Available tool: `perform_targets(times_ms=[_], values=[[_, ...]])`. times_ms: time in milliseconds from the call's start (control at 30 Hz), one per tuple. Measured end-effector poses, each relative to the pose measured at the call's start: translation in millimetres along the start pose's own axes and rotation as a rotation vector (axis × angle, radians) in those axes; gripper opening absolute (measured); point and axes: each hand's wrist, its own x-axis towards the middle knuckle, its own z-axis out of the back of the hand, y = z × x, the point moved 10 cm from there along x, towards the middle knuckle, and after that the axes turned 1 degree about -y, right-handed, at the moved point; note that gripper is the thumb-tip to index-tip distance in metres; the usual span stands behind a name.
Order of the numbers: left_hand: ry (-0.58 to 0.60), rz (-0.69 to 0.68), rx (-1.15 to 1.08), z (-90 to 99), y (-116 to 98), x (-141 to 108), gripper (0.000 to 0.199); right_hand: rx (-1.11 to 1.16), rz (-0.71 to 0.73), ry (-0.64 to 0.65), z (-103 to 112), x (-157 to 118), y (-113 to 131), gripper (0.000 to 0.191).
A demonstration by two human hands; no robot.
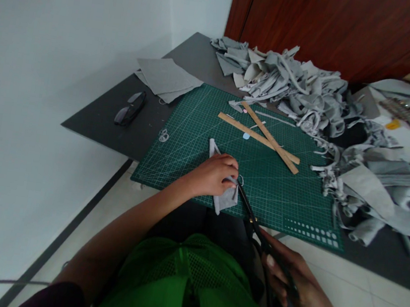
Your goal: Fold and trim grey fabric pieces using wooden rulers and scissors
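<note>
My left hand (218,174) pinches a small piece of grey fabric (227,200) near the front edge of the green cutting mat (187,141). A rolled edge of the fabric sticks out beyond my knuckles, and its lower part hangs flat below my fingers. In my right hand (292,275) is a pair of black scissors (258,228), gripped by the handles. The blades point up and left, with their tips at the fabric beside my left fingertips. Whether the blades have fabric between them I cannot tell.
Two crossed wooden rulers (261,133) lie on the mat beyond my hands. Dark glasses (130,108) and flat grey sheets (168,78) are at the left. Heaped grey fabric scraps (294,85) line the back and right of the table, beside a white box (382,115).
</note>
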Motion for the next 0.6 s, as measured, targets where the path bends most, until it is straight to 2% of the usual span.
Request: perform_targets(times_ms=[600], values=[[-0.005,0.011,-0.007,-2.4,3.2,-0.7,0.006,-0.061,-0.009,0.012,-0.8,-1.7,6.2,0.089]])
